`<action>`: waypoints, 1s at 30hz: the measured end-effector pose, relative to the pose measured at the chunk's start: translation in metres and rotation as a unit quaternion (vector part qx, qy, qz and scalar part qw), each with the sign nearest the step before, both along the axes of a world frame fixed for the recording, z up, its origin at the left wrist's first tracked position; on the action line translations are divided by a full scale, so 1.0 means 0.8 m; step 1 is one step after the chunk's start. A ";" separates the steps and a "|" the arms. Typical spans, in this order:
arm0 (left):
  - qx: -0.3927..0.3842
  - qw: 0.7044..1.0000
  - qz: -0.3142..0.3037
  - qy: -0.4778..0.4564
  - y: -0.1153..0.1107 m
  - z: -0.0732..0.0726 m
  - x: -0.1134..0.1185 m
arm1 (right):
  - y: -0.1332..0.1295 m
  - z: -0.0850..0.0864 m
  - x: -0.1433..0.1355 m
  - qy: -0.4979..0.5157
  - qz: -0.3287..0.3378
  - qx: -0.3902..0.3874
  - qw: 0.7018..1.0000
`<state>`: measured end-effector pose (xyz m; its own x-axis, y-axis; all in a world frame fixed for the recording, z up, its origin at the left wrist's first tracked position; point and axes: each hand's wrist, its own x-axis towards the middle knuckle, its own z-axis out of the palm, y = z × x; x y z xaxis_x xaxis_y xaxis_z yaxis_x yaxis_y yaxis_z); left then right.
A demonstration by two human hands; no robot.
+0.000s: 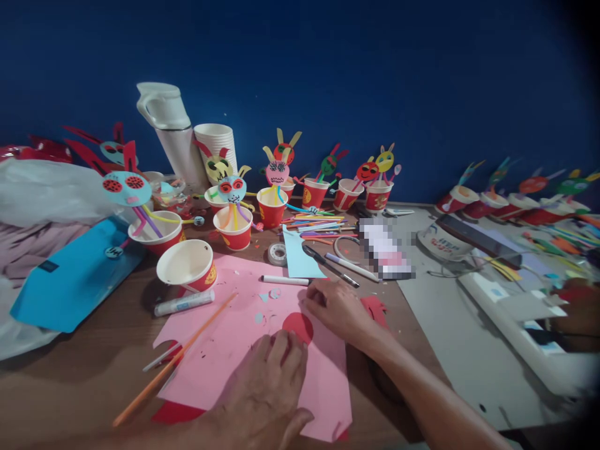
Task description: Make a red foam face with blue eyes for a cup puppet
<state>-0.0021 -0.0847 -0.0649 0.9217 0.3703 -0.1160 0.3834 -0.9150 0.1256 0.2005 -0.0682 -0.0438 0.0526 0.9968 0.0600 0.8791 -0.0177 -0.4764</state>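
My left hand (269, 369) lies flat with fingers stretched on a pink sheet of paper (234, 350). Its fingertips touch the lower edge of a red paper circle (299, 326). Just above the circle, my right hand (336, 307) has its fingers curled together; what they hold, if anything, is hidden. Beside those fingers is the end of a white marker with a black cap (285, 280). Small light-blue paper scraps (269, 295) are scattered on the pink sheet. An orange pipe cleaner (175, 357) lies slantwise over its left side.
A white paper cup (187, 265) stands behind the sheet, with several cups holding paper-faced figures (233, 228) farther back. Tape (277, 254), pens (351, 267) and a blurred-out phone (387, 247) lie beyond my right hand. Blue paper (79, 275) is at left, a power strip (510, 337) at right.
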 end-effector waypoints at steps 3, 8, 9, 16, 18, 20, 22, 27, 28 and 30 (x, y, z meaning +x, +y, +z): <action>0.002 1.000 -0.005 -0.002 0.000 -0.001 0.000 | 0.001 -0.001 0.004 0.009 -0.014 -0.001 1.000; 0.012 1.000 0.002 -0.012 -0.003 -0.002 -0.001 | 0.002 0.001 0.010 0.007 -0.019 0.012 1.000; 0.011 1.000 0.002 -0.013 -0.003 -0.002 -0.002 | 0.002 0.002 0.010 0.009 -0.020 0.017 1.000; 0.020 1.000 -0.002 -0.012 -0.008 0.005 -0.006 | -0.001 0.004 0.007 0.029 0.016 0.062 0.997; 0.030 1.000 -0.002 -0.009 -0.010 0.008 -0.007 | -0.002 0.002 0.005 0.035 0.039 0.069 0.996; 0.037 0.999 -0.004 -0.003 -0.012 0.010 -0.007 | -0.002 0.002 0.003 0.037 0.065 0.076 0.994; 0.049 0.999 -0.008 -0.003 -0.015 0.010 -0.007 | -0.003 0.003 0.002 0.036 0.087 0.084 0.992; 0.071 0.997 -0.030 -0.003 -0.024 0.005 -0.007 | -0.011 0.017 0.007 0.024 0.090 0.099 0.991; 0.071 0.997 -0.029 -0.001 -0.025 0.005 -0.008 | -0.015 0.020 0.008 0.019 0.089 0.103 0.991; 0.065 0.998 -0.024 0.002 -0.027 0.008 -0.010 | -0.027 0.024 0.011 0.007 0.091 0.106 0.990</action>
